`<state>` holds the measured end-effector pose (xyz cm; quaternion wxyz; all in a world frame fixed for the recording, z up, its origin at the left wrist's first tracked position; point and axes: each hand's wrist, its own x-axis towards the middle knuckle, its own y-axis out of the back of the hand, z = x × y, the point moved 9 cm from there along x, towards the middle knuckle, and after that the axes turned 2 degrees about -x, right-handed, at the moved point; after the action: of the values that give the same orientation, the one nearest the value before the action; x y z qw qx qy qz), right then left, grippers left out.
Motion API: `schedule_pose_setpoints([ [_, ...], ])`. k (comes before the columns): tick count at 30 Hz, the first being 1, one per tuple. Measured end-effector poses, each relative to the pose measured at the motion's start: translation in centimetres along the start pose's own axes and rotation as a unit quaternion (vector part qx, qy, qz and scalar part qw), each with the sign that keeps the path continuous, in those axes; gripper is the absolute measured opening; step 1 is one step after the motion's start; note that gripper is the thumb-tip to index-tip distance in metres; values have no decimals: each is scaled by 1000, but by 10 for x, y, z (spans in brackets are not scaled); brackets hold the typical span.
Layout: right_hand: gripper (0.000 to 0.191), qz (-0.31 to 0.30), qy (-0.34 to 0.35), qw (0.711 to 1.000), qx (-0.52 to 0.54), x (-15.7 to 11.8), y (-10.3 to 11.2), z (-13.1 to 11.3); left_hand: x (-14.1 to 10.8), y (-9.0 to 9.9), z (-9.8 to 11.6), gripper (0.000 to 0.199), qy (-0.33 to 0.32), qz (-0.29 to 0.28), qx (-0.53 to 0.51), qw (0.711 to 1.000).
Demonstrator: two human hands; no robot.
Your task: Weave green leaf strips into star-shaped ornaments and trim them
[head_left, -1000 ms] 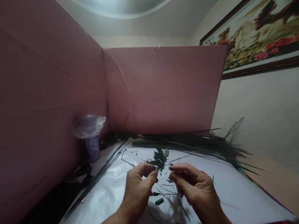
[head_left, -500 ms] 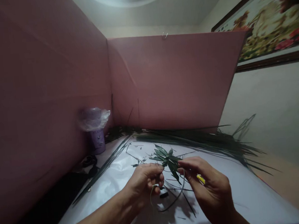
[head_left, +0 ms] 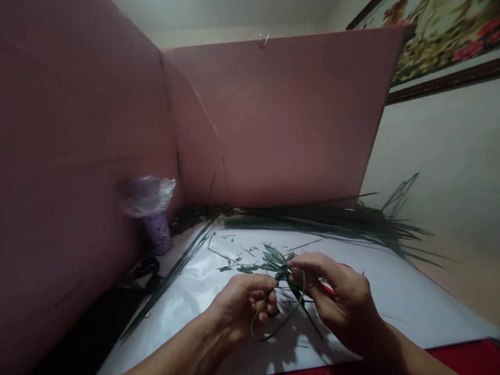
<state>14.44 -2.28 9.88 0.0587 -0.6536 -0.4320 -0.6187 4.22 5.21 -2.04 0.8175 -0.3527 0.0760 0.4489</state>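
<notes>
Head view: left hand (head_left: 242,302) and right hand (head_left: 343,293) seemingly both pinch 1 green leaf cluster (head_left: 274,256).

White-covered tabletop (head_left: 400,308), long green blades (head_left: 314,224) along the far edge, thin strands (head_left: 174,272) at left — small green scraps (head_left: 247,268) between

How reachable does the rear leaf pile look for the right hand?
Probably yes: white surface lies between the right hand and the rear leaf pile, no barrier visible, though its fingers are at the leafy piece.
</notes>
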Motion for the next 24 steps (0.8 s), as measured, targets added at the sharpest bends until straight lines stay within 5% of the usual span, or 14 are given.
schedule_pose_setpoints([
  [9,26,37,119,970,-211,-7,3,-22,5,13,3,11,-24,60,-40,997],
  [14,35,5,220,962,-163,-17,3,-56,0,16,20,12,-142,78,-5,987],
  [18,30,-54,285,941,-175,-18,-5,-82,-3,19,23,15,-163,114,16,980],
  [24,26,-36,337,928,-153,-21,-11,-102,-5,23,23,18,-166,153,15,974],
])
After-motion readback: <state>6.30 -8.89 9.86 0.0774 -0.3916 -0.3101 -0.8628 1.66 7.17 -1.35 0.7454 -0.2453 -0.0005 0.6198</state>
